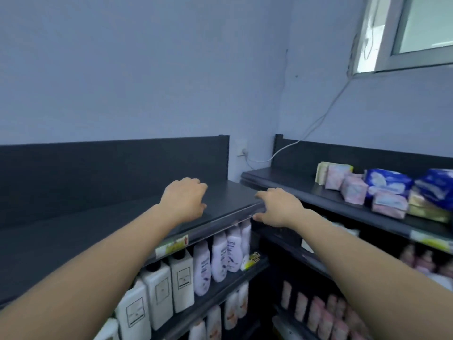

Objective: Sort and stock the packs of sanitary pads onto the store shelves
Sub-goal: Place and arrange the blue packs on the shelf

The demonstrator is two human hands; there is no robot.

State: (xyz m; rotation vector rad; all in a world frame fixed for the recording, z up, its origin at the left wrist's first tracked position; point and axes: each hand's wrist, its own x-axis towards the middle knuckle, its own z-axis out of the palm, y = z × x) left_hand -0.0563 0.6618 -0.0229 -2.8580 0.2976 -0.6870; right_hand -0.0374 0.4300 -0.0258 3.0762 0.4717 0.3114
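Both my hands reach out over the dark top shelf (73, 231) of the left rack and hold nothing. My left hand (185, 198) hovers palm down above the shelf with fingers loosely curled. My right hand (279, 207) is at the shelf's right front corner, fingers loosely bent. Packs of sanitary pads lie on the top shelf of the right rack (282, 179): pink packs (353, 190), blue packs (389, 184), and a yellow-green pack (322, 173) at the left end.
Below the left top shelf stand white bottles (159, 288) and lilac bottles (220, 256). The right rack's lower shelves hold pink bottles (323, 317). A white cable (316, 123) runs from a wall socket up to a window (414, 33).
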